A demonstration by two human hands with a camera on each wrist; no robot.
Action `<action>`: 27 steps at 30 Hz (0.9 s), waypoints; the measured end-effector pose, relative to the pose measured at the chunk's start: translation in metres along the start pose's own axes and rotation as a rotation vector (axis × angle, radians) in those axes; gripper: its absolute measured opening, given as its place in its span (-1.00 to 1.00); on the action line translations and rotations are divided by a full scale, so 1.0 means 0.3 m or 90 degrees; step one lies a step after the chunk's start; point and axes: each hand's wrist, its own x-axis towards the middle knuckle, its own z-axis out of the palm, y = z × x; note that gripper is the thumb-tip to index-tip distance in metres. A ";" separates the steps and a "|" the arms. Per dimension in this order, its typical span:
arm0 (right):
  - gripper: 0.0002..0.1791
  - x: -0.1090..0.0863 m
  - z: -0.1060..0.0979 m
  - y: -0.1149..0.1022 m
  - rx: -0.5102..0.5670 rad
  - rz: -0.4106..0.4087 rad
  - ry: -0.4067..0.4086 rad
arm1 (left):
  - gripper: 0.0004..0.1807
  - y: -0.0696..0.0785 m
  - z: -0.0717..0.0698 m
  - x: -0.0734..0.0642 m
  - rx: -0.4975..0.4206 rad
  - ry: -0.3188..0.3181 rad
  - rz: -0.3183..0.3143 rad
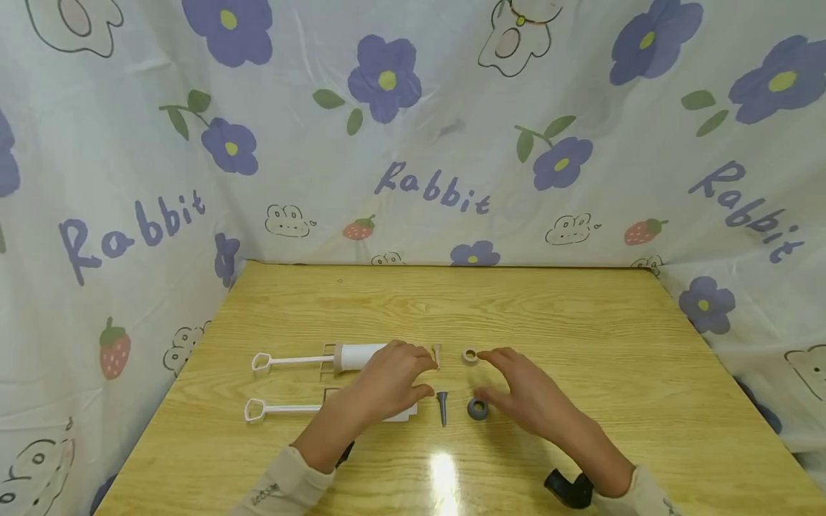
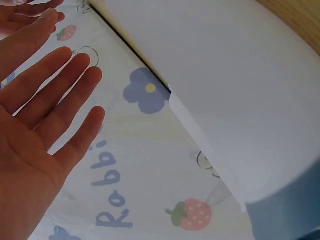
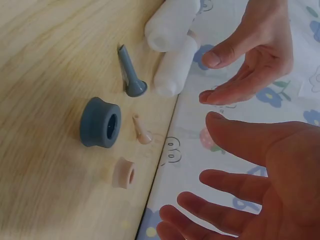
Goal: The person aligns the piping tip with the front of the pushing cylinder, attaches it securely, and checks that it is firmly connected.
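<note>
My left hand (image 1: pixel 395 378) hovers over two white tubes (image 1: pixel 360 356), fingers relaxed and holding nothing. Each tube has a white plunger rod (image 1: pixel 293 361) ending in a loop handle. Part of the nearer tube is hidden under that hand. Just right of it lie a beige tapered nozzle (image 1: pixel 437 355) and a grey-blue one (image 3: pixel 129 75). My right hand (image 1: pixel 534 401) spreads its fingers close to a beige ring cap (image 1: pixel 470 356) and a larger grey-blue ring cap (image 3: pixel 101 123). In the left wrist view, the left fingers (image 2: pixel 62 107) stand apart beside a large white surface.
A wooden table (image 1: pixel 548 308) bears all these parts. Behind and at both sides hangs a white cloth (image 1: pixel 445 143) with purple flowers and "Rabbit" lettering. A black strap piece (image 1: pixel 571 489) shows by the right wrist.
</note>
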 end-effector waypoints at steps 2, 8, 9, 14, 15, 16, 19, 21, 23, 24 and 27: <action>-0.34 -0.002 0.009 0.002 0.001 0.004 -0.006 | -0.66 0.006 0.008 0.005 -0.001 -0.010 -0.002; -0.35 -0.011 0.029 0.000 0.004 0.012 -0.014 | -0.69 0.015 0.029 0.020 0.014 -0.027 0.001; -0.36 -0.012 0.032 0.000 0.005 0.013 -0.015 | -0.69 0.017 0.032 0.022 0.017 -0.030 0.002; -0.38 -0.019 0.048 0.001 0.006 0.022 -0.018 | -0.72 0.027 0.046 0.025 0.037 -0.040 0.010; -0.38 -0.020 0.052 0.002 0.008 0.023 -0.018 | -0.73 0.030 0.049 0.027 0.042 -0.040 0.012; -0.38 -0.021 0.055 0.003 0.009 0.022 -0.019 | -0.73 0.032 0.052 0.028 0.046 -0.041 0.013; -0.38 -0.026 0.064 0.006 0.006 0.016 -0.021 | -0.73 0.039 0.059 0.033 0.061 -0.044 0.015; -0.38 -0.028 0.069 0.009 0.000 0.010 -0.020 | -0.72 0.043 0.064 0.038 0.068 -0.048 0.014; -0.38 -0.031 0.073 0.012 -0.006 0.002 -0.019 | -0.72 0.047 0.067 0.041 0.075 -0.053 0.011; -0.38 -0.031 0.074 0.014 -0.008 -0.001 -0.018 | -0.72 0.048 0.068 0.043 0.076 -0.054 0.009; -0.38 -0.033 0.076 0.017 -0.012 -0.011 -0.018 | -0.74 0.050 0.073 0.046 0.079 -0.056 0.007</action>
